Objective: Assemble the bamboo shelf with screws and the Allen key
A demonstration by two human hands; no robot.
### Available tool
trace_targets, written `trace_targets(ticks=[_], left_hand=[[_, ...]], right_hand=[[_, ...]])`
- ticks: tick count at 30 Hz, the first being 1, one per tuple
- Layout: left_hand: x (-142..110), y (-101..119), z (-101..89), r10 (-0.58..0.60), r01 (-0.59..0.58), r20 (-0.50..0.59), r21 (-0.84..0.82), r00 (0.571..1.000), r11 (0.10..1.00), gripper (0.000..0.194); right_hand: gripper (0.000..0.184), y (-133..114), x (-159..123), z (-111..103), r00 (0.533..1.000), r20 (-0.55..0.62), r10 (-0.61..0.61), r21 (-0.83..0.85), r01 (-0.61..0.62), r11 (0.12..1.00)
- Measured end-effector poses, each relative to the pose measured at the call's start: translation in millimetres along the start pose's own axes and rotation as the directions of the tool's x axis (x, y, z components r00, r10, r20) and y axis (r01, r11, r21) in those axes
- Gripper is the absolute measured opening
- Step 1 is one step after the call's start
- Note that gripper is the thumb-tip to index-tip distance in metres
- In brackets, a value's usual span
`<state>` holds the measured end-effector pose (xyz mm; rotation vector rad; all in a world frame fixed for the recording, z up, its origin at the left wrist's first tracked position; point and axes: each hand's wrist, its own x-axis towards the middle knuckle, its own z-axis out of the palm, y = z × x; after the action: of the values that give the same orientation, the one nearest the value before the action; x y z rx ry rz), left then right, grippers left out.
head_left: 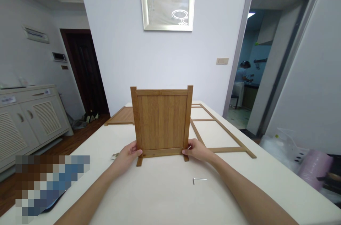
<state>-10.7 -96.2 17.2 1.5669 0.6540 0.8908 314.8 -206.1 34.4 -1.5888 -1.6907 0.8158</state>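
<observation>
A wooden panel [162,122] with a frame and short legs stands upright in front of me on the white table. My left hand [129,154] grips its lower left corner, thumb on the near face. At the lower right corner my right hand [195,149] grips it the same way, and some fingers of both hands are hidden. On the table nearer to me, to the right, lies a hex key [199,179]. Small metal pieces [115,155], too small to make out, lie just left of my left hand.
The white table [149,196] carries a second wooden panel [121,115] at the back left and a wooden ladder-like frame [226,149] on the right. A blurred-out object [50,186] lies at the left edge. Plastic-wrapped packing [314,168] sits beyond the right edge. A person [241,76] stands past the doorway.
</observation>
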Motion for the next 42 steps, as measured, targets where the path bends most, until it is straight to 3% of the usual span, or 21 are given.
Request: trace_targets(ticks=[8, 11, 15, 21, 31, 37, 42], left_hand=[[0, -5, -1.4, 0.014, -0.014, -0.029, 0.019, 0.999, 1.0, 0.044], [1, -6, -1.5, -0.036, 0.04, -0.112, 0.038, 0.993, 0.998, 0.043], [4, -3, 0.1, -0.128, 0.118, -0.184, -0.066, 0.974, 0.991, 0.049], [4, -6, -1.5, -0.229, 0.217, -0.159, -0.089, 0.96, 0.972, 0.044], [7, -11, 3.8, -0.322, 0.32, -0.158, -0.042, 0.933, 0.947, 0.044], [8, -18, -0.9, -0.279, 0.307, -0.177, 0.163, 0.944, 0.938, 0.053], [9, -24, -1.3, -0.218, 0.289, -0.205, 0.449, 0.954, 0.846, 0.061]], right_hand=[[0.021, 4, 3, 2, 0.999, -0.032, -0.017, 0.073, 0.019, 0.997], [0.03, 0, 4, 0, 0.995, -0.098, -0.03, 0.195, 0.049, 0.98], [0.048, -11, 3, 0, 0.982, -0.187, 0.023, 0.389, 0.052, 0.92], [0.047, -7, 6, 11, 0.985, -0.094, 0.142, 0.505, -0.075, 0.86], [0.03, -6, 4, 10, 0.954, 0.0, 0.301, 0.497, -0.261, 0.828], [0.038, -13, 2, 11, 0.931, -0.009, 0.365, 0.466, -0.319, 0.825], [0.05, -16, -1, 7, 0.932, -0.038, 0.359, 0.276, -0.336, 0.901]])
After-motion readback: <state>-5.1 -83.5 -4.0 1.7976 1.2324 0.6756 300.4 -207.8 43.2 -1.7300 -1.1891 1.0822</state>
